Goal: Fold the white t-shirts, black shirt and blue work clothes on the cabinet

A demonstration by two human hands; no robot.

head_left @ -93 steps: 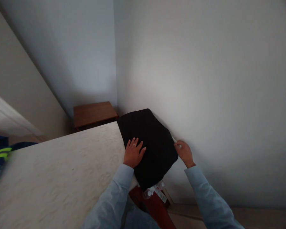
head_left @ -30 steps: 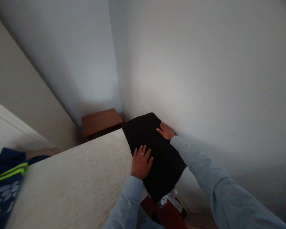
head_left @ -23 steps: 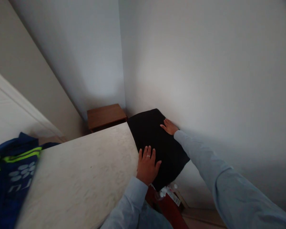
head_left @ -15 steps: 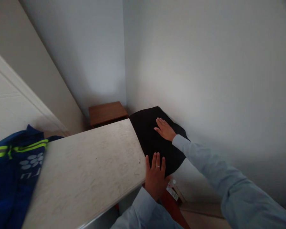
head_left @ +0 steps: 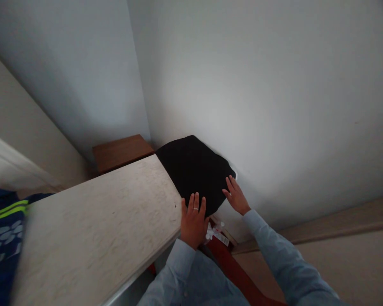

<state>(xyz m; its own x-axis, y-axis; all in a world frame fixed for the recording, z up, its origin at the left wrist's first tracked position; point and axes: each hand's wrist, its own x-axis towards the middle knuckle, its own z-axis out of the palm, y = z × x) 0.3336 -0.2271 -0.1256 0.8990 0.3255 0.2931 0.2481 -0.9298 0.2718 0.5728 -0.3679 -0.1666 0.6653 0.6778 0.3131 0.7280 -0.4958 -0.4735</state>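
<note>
A flat black cloth (head_left: pixel 191 165) lies at the right end of a pale, marbled tabletop (head_left: pixel 108 216), against the wall. My left hand (head_left: pixel 193 223) rests with spread fingers on the cloth's near edge, by the table's corner; a ring shows on one finger. At the cloth's right corner my right hand (head_left: pixel 236 196) lies with its fingers stretched out, the tips touching the black fabric. Neither hand grips anything. What supports the cloth from below is hidden.
A dark blue garment with bright yellow stripes (head_left: pixel 6 242) hangs over the table's left side. In the corner behind stands a brown wooden cabinet (head_left: pixel 123 152). Below the cloth are a white-labelled item (head_left: pixel 220 236) and a reddish-brown surface (head_left: pixel 230 263). The wall (head_left: pixel 258 106) rises close on the right.
My right hand has slid from the middle of the cloth to its right corner. My left hand stays at the near edge. The view has shifted to the right.
</note>
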